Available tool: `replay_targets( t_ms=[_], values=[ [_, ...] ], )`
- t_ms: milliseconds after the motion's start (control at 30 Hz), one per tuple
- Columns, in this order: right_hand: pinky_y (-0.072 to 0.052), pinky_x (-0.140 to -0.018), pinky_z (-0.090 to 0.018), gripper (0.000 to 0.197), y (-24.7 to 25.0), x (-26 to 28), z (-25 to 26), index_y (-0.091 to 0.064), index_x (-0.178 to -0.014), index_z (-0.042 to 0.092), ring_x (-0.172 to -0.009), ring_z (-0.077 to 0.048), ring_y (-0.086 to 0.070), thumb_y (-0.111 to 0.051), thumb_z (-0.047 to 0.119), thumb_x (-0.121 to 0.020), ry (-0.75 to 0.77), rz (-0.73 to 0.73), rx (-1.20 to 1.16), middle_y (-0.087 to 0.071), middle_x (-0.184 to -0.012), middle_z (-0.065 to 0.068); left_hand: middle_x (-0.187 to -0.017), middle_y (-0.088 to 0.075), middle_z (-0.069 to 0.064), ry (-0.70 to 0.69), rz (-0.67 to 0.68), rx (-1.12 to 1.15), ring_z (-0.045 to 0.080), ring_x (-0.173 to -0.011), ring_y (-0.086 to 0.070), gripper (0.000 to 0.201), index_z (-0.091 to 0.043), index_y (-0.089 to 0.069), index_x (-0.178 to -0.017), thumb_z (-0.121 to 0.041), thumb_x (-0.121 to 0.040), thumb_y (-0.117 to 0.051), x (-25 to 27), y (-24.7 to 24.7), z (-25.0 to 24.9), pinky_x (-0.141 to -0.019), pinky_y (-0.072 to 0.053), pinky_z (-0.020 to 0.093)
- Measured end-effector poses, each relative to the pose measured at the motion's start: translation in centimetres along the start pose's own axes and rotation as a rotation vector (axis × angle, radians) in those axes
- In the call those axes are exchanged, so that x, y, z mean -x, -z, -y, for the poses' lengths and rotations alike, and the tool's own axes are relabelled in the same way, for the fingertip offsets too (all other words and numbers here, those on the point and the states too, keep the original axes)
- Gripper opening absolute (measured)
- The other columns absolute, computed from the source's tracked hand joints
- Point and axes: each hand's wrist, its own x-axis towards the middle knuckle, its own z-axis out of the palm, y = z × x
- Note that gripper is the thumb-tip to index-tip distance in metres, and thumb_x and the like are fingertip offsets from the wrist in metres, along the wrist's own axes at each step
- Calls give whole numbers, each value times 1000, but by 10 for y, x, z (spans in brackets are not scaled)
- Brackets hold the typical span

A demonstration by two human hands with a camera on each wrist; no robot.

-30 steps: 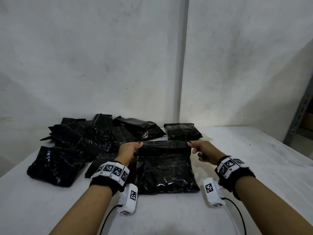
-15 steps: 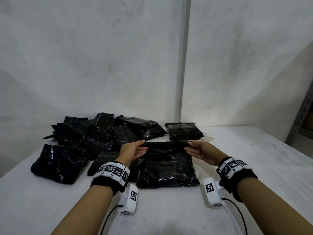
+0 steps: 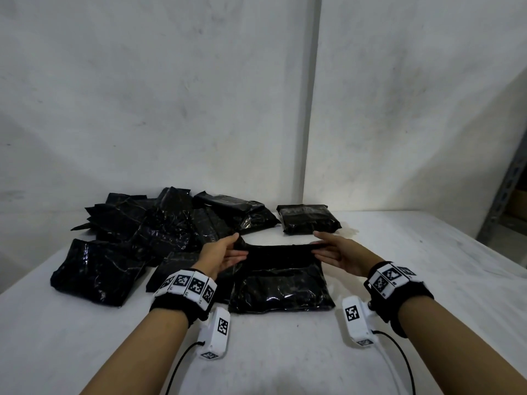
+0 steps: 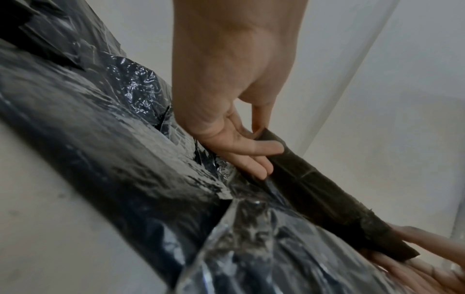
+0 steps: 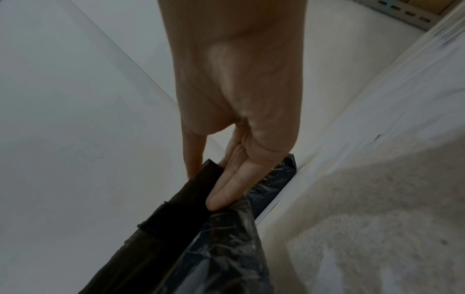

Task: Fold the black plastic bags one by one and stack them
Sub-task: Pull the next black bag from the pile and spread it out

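Both hands have drawn the far edge of the bag toward the person and lifted it clear of the lower half; a second ago they pinched that edge flat, farther back. Now the left hand (image 3: 221, 253) and right hand (image 3: 340, 253) hold the raised flap of the black bag (image 3: 281, 292) at its two ends, thumb behind and fingers (image 4: 254, 149) nearly straight in front, a light pinch on each side. The bag lies on the bench (image 3: 285, 352) directly before the person, between the two wrists.

By my reading the fold is mid-way: the flap must yet come down and be pressed. One folded packet (image 3: 308, 222) sits alone just beyond the right hand, seemingly the start of the stack. A loose pile of bags (image 3: 159, 232) to the left waits, so most of the work is left.

The plastic is thin, glossy and creased all over, catching light in crinkled streaks; the held flap looks duller and stiffer, a flat dark strip. The bench is pale and faintly grainy.
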Motion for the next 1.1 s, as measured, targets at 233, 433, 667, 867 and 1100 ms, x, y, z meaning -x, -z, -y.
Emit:
replay_targets(
  t_ms=[233, 433, 667, 867, 1100],
  values=[
    [-51, -72, -13, 12, 8, 5, 2, -71, -97, 10, -79, -6, -66, -69, 10, -85, -88, 65, 113, -70, -91, 0, -78, -71, 7, 35, 95, -136, 8, -57, -68, 11, 4, -68, -94, 1, -84, -67, -2, 10, 4, -52, -52, 11],
    [-58, -67, -20, 19, 8, 10, 3, -70, -103, 13, -81, -13, -71, -61, 1, -90, -113, 90, 98, -71, -98, -5, -80, -67, 2, 35, 124, -216, 6, -62, -63, 12, -3, -68, -97, 1, -87, -63, 0, 14, 7, -56, -54, 12],
    [-60, -62, -29, 18, 0, 7, -5, -60, -101, 8, -71, -20, -71, -52, -6, -94, -91, 51, 77, -66, -94, -11, -90, -65, 12, 90, 152, -208, 23, -72, -66, 9, -3, -64, -91, 2, -92, -56, -1, 13, 16, -56, -59, 26],
    [-59, -53, -30, 32, 0, 1, -22, -48, -117, 1, -85, -24, -63, -58, -9, -88, -113, -16, 48, -63, -97, -16, -96, -60, 14, 172, 172, -176, 34, -84, -59, 11, -2, -58, -94, 3, -96, -47, -3, 12, 17, -88, -45, 49],
    [-59, -59, -26, 25, 3, 1, -25, -52, -107, 6, -84, -20, -64, -60, -7, -88, -149, -37, 92, -64, -94, -11, -90, -58, 13, 200, 159, -196, 29, -81, -58, 14, -2, -55, -89, 7, -95, -46, -4, 11, 20, -84, -48, 48]
  ],
)
